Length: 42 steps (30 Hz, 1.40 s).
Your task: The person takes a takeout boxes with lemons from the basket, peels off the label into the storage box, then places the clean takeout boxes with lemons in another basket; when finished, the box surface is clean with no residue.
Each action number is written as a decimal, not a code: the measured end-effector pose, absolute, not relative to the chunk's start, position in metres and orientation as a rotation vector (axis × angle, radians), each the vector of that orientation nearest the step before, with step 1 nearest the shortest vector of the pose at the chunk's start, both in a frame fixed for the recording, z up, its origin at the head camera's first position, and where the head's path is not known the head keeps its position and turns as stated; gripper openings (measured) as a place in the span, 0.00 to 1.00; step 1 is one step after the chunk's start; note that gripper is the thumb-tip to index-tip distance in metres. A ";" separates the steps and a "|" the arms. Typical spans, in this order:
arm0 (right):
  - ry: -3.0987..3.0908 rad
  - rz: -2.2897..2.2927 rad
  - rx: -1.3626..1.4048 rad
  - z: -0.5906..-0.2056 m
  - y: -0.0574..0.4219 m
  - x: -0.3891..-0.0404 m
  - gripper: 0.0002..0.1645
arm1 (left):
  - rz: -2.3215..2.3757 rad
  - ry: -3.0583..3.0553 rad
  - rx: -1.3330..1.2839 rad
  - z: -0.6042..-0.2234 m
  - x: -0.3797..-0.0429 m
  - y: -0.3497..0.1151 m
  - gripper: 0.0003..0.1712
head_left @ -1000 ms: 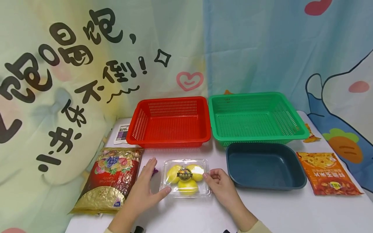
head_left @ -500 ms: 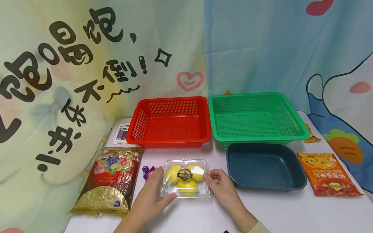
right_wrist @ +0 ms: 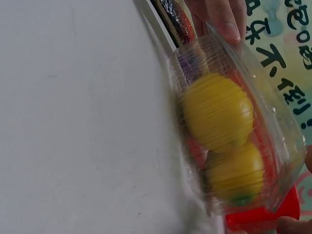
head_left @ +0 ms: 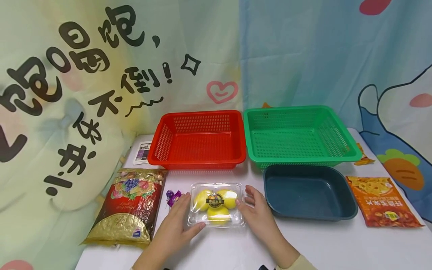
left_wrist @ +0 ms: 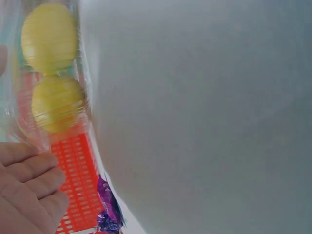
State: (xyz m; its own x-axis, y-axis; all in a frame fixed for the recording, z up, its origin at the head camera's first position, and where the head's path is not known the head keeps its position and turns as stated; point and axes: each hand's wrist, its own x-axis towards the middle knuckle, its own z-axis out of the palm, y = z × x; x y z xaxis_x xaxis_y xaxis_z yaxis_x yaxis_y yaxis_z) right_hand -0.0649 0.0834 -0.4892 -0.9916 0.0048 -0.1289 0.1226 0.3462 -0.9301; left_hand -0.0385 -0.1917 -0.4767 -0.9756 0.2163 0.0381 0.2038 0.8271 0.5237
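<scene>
A clear plastic fruit box (head_left: 216,221) holding yellow, lemon-like fruits (head_left: 217,214) lies on the white table in the head view, a dark label on its lid. My left hand (head_left: 173,223) is at its left side with fingers extended and the thumb near the front left corner. At the right side, my right hand (head_left: 261,213) has its thumb at the box's edge and its fingers loosely extended. The left wrist view shows the left fingers (left_wrist: 41,170) beside the box's end. In the right wrist view, the fruits (right_wrist: 219,112) show through the ribbed wall.
Behind stand a red basket (head_left: 197,165) and a green basket (head_left: 303,161). A dark blue tub (head_left: 310,213) is to the right, beside an orange snack bag (head_left: 384,202). Left lie a large candy bag (head_left: 126,206), purple-wrapped candy (head_left: 173,197) and a white packet (head_left: 141,153).
My left hand has moved right to the box's left side, uncovering the purple candy. The right fingers have straightened from a curl at the box's edge. The head view has shifted slightly.
</scene>
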 end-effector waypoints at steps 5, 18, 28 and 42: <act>2.705 -1.606 -0.098 -0.479 0.078 -0.066 0.41 | 0.842 2.976 0.327 -0.477 -0.039 -0.193 0.59; 2.864 -1.065 -0.601 -0.440 0.051 -0.100 0.23 | 0.845 2.955 0.325 -0.479 -0.043 -0.195 0.59; 2.793 -0.818 -0.913 -0.432 0.038 -0.116 0.18 | 0.855 2.933 0.331 -0.478 -0.042 -0.194 0.60; 2.765 -0.646 -1.112 -0.439 0.035 -0.126 0.17 | 0.850 2.941 0.339 -0.475 -0.040 -0.192 0.59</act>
